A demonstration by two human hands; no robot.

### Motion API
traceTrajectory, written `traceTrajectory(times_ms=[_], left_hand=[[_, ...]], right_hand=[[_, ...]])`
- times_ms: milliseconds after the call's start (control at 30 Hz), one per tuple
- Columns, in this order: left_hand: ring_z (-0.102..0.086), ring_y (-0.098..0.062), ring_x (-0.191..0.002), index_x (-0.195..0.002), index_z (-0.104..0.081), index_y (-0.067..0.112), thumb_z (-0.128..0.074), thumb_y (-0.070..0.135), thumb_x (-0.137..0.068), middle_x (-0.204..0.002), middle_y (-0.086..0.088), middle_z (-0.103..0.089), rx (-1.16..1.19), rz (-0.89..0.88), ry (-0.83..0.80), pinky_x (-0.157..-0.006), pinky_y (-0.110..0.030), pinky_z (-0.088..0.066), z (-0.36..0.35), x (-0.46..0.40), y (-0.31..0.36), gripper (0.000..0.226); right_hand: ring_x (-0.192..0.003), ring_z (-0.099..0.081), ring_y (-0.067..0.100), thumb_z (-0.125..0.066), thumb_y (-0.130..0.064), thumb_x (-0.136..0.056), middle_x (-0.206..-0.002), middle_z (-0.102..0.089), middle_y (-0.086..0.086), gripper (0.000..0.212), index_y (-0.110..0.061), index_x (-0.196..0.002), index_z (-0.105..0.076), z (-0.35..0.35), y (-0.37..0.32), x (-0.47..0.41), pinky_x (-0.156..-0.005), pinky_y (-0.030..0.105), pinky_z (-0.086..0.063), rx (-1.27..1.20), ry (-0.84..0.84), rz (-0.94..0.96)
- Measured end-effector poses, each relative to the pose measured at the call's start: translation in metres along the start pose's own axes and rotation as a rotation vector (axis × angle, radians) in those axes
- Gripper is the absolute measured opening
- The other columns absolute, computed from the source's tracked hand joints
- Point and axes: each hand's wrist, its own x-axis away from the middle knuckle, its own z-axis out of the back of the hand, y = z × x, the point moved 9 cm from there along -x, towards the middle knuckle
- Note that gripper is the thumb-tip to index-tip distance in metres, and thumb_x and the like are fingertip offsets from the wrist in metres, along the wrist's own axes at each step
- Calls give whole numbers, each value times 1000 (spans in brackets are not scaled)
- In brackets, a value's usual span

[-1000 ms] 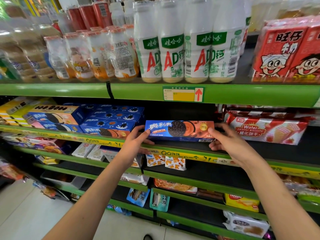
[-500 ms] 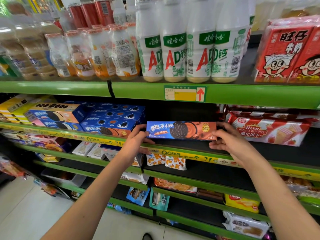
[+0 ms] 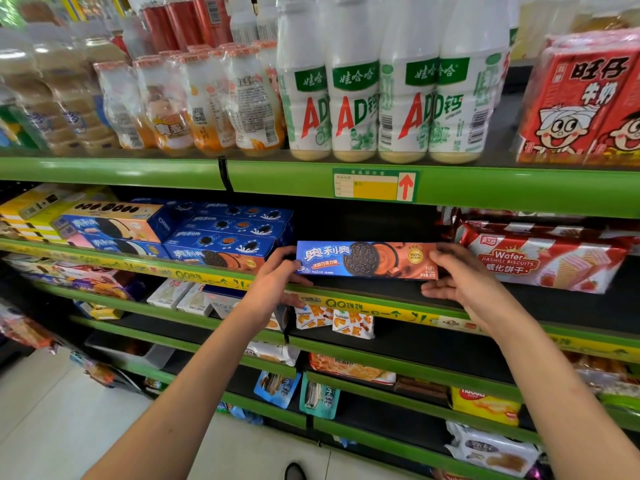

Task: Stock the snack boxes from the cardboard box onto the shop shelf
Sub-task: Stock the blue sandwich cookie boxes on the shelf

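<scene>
Standing upright on the shop shelf (image 3: 381,299) beside stacked cookie boxes (image 3: 221,244), the snack box (image 3: 367,259) is being held at both ends by left hand (image 3: 277,275) and right hand (image 3: 460,278), and is best being squared gently against its neighbours.

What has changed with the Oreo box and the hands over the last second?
Hardly anything. The Oreo box stands on the same shelf spot between the blue stack and wafer packs. The left hand and right hand keep their grip on its ends.
</scene>
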Motion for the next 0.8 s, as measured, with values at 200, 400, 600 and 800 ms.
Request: traceTrajectory(times_ms=[200, 400, 600, 800], left_hand=[[-72, -16, -90, -124, -52, 30, -45, 19, -100, -114, -6, -65, 42, 48, 11, -57, -36, -58, 1, 2, 3, 27], [-71, -11, -89, -129, -53, 22, -50, 12, -99, -117, 3, -65, -105, -108, 35, -60, -30, -59, 14, 18, 30, 32], [-69, -18, -73, -95, -67, 15, -47, 3, -95, -84, -4, -73, -109, -191, 257, -61, -35, -56, 69, 35, 48, 23], [-68, -18, -70, -94, -68, 14, -47, 3, -97, -79, 1, -73, -111, -210, 258, -59, -30, -57, 91, 56, 39, 24]], right_hand=[[-57, -58, 13, -78, -47, -58, -79, -67, 1, 56, -18, -104, -67, -7, -2, 4, -49, 23, -44, 121, -120, 50], [-68, -68, 15, -75, -23, -66, -85, -74, 1, 35, -14, -99, -67, -11, -18, 5, -55, 23, -56, -66, -158, 82], [-86, -70, 14, -71, -5, -82, -102, -68, 1, 26, -17, -101, -59, -50, -40, -31, -64, 26, -60, -112, -69, 128], [-102, -61, 21, -72, -12, -86, -123, -54, 5, 62, -12, -139, -39, -107, -49, -111, -79, 30, -58, 11, 78, 171]])
